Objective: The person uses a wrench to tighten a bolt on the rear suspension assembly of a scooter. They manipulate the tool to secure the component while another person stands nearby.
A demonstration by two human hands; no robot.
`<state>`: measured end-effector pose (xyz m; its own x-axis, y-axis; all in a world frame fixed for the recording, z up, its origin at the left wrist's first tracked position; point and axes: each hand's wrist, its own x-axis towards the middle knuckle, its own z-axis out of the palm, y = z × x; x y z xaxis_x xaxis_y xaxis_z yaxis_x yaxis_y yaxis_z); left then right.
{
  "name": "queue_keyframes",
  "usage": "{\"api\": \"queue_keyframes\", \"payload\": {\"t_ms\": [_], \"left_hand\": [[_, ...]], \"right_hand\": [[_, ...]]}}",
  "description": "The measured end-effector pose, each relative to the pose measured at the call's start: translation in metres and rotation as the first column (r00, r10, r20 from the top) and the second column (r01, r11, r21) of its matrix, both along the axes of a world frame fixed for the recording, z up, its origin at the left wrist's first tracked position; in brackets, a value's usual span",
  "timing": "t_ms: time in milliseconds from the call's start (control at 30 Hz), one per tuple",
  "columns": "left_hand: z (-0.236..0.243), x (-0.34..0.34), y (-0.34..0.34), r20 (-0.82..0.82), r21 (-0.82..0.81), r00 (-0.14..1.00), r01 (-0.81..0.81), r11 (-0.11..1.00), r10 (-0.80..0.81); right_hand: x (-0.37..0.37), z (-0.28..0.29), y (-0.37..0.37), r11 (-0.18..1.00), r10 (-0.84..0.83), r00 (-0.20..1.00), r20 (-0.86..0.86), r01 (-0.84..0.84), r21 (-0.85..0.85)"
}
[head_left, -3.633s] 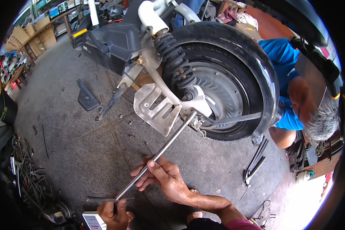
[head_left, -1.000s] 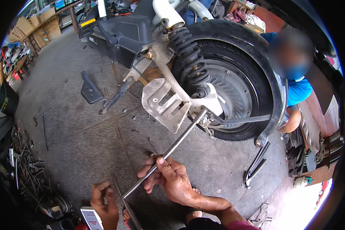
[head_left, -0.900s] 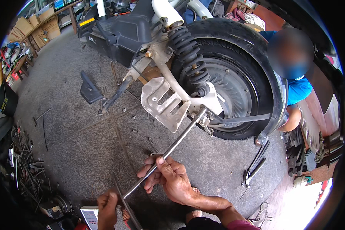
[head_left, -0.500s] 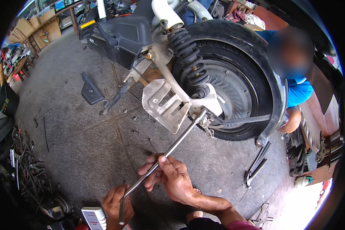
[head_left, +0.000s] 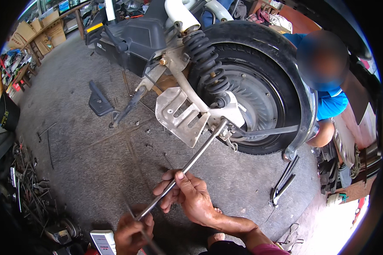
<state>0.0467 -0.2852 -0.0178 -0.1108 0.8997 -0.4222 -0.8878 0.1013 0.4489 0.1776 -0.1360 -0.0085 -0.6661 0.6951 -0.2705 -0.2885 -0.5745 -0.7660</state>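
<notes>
Scooter rear wheel point(head_left: 251, 93) at centre right, coil shock absorber point(head_left: 204, 63) on its left side, metal bracket plate point(head_left: 178, 114) lower left of hub. Long metal rod point(head_left: 187, 165) runs from hub down-left to right hand point(head_left: 191, 197), left hand point(head_left: 132, 227) at rod's lower end. Another person point(head_left: 327, 97) behind wheel, right. Kickstand point(head_left: 125, 108) left of bracket. Scrap tools point(head_left: 27, 187) on floor far left.
</notes>
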Motion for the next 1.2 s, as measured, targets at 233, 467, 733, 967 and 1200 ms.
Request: {"api": "queue_keyframes", "payload": {"t_ms": [233, 467, 733, 967, 1200], "left_hand": [[-0.005, -0.003, 0.015, -0.936, 0.193, -0.292, 0.047, 0.980, 0.198], [-0.004, 0.009, -0.007, -0.974, -0.026, 0.225, -0.253, 0.967, 0.033], [-0.033, 0.011, -0.012, 0.360, 0.115, 0.918, 0.132, 0.985, -0.165], [-0.001, 0.012, -0.003, 0.044, 0.192, 0.998, 0.044, 0.980, -0.053], [0.008, 0.017, -0.003, -0.286, 0.241, 0.957, 0.117, 0.963, -0.044]], "right_hand": [[-0.001, -0.001, 0.003, 0.999, -0.035, 0.999, 0.018, 0.035, -0.001], [0.000, -0.004, 0.003, 1.000, -0.012, 1.000, -0.011, 0.012, -0.006], [0.000, -0.007, 0.002, 0.999, -0.040, 0.997, -0.067, 0.038, -0.027], [-0.002, 0.002, 0.001, 0.997, -0.070, 0.997, -0.044, 0.071, 0.034], [0.009, 0.004, -0.002, 1.000, -0.023, 0.993, -0.112, 0.024, 0.009]]}}
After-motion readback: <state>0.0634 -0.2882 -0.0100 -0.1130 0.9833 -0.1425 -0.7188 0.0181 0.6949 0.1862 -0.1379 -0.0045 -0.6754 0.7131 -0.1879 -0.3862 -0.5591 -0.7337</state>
